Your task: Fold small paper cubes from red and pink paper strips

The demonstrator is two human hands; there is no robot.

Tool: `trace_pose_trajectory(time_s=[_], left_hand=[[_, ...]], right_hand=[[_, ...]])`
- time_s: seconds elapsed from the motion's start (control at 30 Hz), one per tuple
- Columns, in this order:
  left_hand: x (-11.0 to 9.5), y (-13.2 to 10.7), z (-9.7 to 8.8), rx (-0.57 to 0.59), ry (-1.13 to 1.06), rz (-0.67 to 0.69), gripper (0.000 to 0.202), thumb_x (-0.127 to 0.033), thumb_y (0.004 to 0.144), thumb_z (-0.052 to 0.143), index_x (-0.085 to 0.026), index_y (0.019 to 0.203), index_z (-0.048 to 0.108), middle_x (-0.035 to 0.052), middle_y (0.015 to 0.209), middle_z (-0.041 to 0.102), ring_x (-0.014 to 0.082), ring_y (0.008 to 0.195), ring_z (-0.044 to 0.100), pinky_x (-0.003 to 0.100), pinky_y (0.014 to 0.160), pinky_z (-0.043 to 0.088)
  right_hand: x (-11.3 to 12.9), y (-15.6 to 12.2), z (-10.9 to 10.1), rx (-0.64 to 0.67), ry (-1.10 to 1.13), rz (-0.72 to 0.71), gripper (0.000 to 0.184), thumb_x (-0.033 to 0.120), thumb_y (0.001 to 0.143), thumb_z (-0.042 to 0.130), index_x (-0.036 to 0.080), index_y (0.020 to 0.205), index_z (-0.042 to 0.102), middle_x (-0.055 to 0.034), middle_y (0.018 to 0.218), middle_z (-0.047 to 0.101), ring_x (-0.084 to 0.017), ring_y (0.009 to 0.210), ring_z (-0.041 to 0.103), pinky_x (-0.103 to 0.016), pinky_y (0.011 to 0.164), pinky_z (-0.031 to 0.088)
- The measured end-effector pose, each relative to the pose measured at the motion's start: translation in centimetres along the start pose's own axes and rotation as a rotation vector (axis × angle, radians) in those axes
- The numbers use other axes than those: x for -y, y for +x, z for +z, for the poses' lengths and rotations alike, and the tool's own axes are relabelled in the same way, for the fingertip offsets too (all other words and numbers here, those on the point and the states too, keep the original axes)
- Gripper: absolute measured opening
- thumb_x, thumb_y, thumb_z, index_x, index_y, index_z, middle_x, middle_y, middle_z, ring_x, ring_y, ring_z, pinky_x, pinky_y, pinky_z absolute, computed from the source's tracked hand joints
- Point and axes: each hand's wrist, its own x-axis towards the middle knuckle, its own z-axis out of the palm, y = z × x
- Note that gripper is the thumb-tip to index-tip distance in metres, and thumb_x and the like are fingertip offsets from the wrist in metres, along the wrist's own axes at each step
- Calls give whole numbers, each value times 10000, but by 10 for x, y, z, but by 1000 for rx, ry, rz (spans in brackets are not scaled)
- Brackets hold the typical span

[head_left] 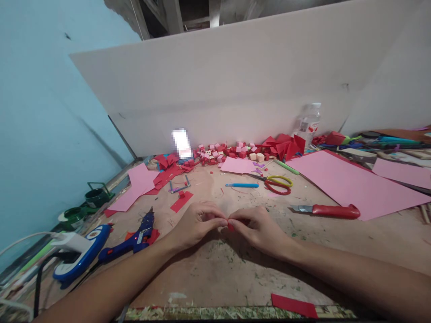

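Observation:
My left hand (204,222) and my right hand (253,226) meet fingertip to fingertip above the middle of the table. Both pinch a small piece of red paper (230,225), mostly covered by my fingers. Just beyond the left hand lies a red paper strip (182,202) with a tiny red cube (182,194) on its edge. A blue pen-like tool (242,185) and scissors (279,184) with yellow and red handles lie past my hands. To the right rests a red-handled knife (336,211).
A blue glue gun (143,233) and a power strip (81,255) sit at left. Several small paper cubes (229,152) line the back near a lit phone (182,143). Pink sheets (353,184) and a plastic bottle (309,121) are at right. A red strip (294,306) lies at the front edge.

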Motion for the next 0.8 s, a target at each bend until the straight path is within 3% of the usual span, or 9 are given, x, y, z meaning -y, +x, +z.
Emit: trace_pose_trajectory(time_s=[0.8], left_hand=[[-4, 2, -1, 13, -66, -52, 134, -273, 827, 739, -164, 814, 815, 52, 783, 741, 170, 732, 620, 269, 694, 450]], right_hand=[[2, -1, -1, -17, -8, -36, 286, 234, 967, 543, 163, 909, 813, -52, 746, 774, -142, 609, 626, -254, 608, 458]])
